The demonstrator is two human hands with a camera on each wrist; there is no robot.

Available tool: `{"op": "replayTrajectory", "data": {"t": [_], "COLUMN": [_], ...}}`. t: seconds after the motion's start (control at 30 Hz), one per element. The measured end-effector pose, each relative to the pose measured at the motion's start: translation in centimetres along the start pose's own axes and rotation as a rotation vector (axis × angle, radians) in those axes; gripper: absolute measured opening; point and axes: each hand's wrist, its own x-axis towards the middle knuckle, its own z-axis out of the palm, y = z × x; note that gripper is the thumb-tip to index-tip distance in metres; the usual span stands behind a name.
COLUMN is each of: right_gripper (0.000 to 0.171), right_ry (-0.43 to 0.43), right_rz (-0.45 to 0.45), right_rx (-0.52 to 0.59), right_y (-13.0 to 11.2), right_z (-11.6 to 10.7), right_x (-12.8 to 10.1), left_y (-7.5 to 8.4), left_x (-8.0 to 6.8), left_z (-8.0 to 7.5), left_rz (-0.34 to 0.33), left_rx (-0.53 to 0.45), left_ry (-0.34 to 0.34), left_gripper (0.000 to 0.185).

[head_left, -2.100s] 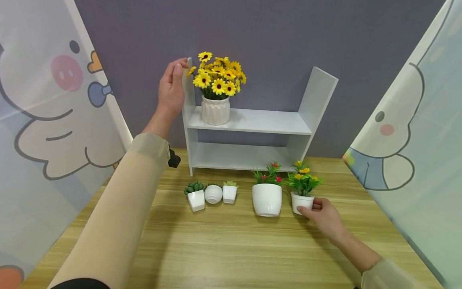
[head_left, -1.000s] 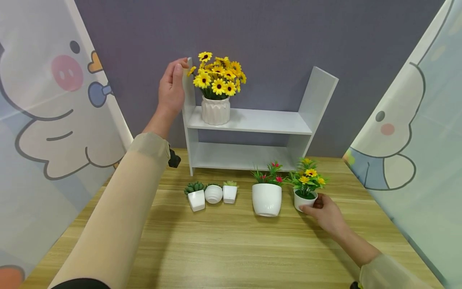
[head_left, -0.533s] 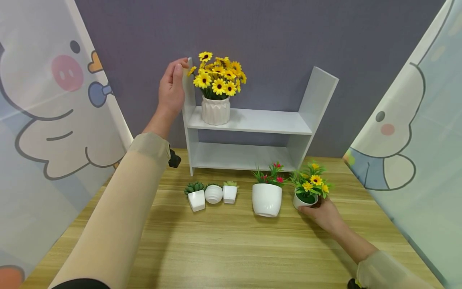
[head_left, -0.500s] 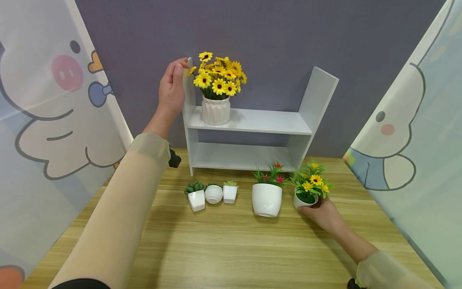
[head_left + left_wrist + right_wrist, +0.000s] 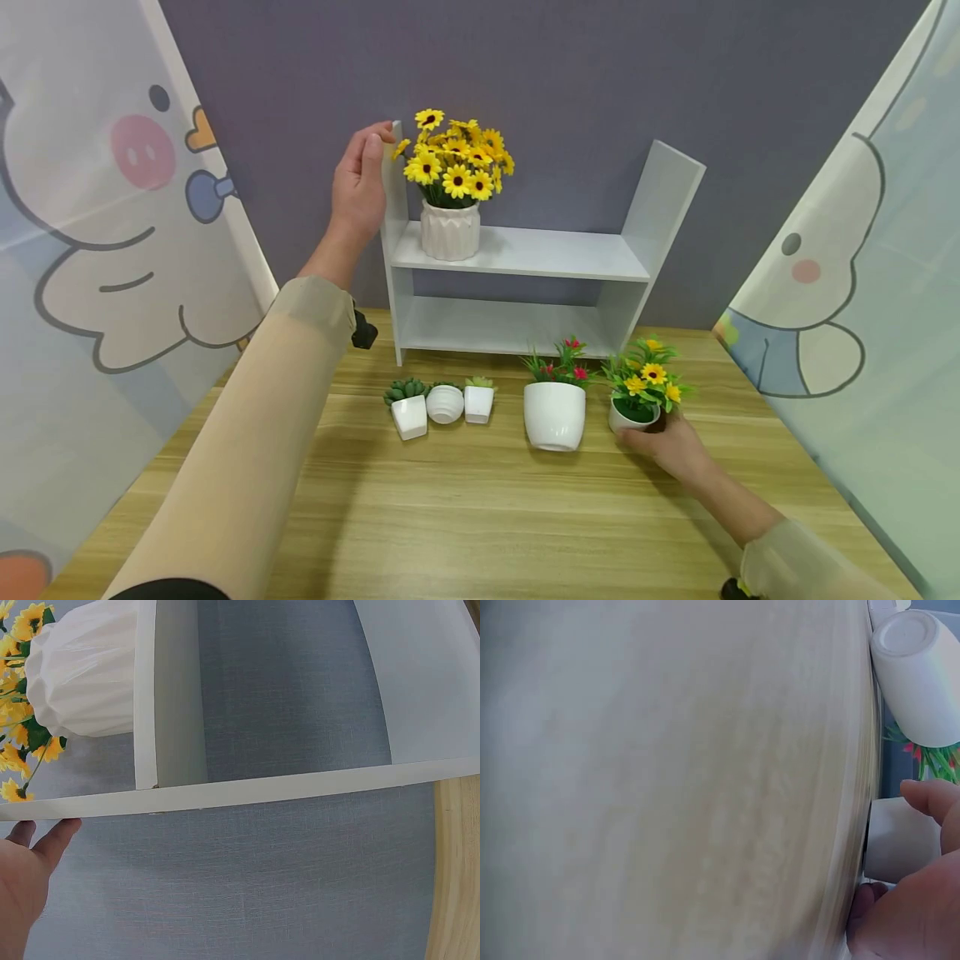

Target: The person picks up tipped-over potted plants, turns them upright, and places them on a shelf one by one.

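One hand steadies the shelf, the other holds a tiny flowerpot.

The right hand [image 5: 670,446] curls around the small white pot of yellow artificial flowers [image 5: 634,412], tilted on the wooden table [image 5: 480,517], a larger round white pot of red flowers [image 5: 554,414] just left of the grip. The left hand [image 5: 358,187] rests straight fingers against the white two-tier shelf's [image 5: 525,254] side panel.

Even, bright, diffuse illumination from above; no glare. Soft shadows fall beneath the white shelf unit [image 5: 517,254] and under the sleeved left arm on the wooden table [image 5: 480,517]. Head view sharp, with wide-angle bowing of the cartoon curtains [image 5: 90,250] at both edges. Right-wrist view strongly blurred across the tabletop [image 5: 667,780]; left-wrist view crisp, tilted sideways.
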Motion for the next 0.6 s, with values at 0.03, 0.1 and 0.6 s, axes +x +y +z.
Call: {"op": "replayTrajectory", "data": {"t": [0.03,0.1,0.6], "right_gripper": [0.106,0.104,0.097], "right_ry": [-0.005,-0.014,0.038], "right_rz": [0.005,0.017,0.026], "right_rx": [0.010,0.029,0.024], "right_y": [0.08,0.18,0.16], "right_z": [-0.03,-0.08,-0.39], "right_x": [-0.02,-0.10,-0.46], "left_y": [-0.03,-0.08,-0.04], "left_x": [-0.02,-0.05,-0.01], "left_z": [-0.01,-0.03,-0.01], "left_rz": [0.000,0.000,0.000], "left_rx": [0.001,-0.002,-0.012], "left_ry": [0.000,0.000,-0.001], "left_gripper": [0.039,0.040,0.040]}}
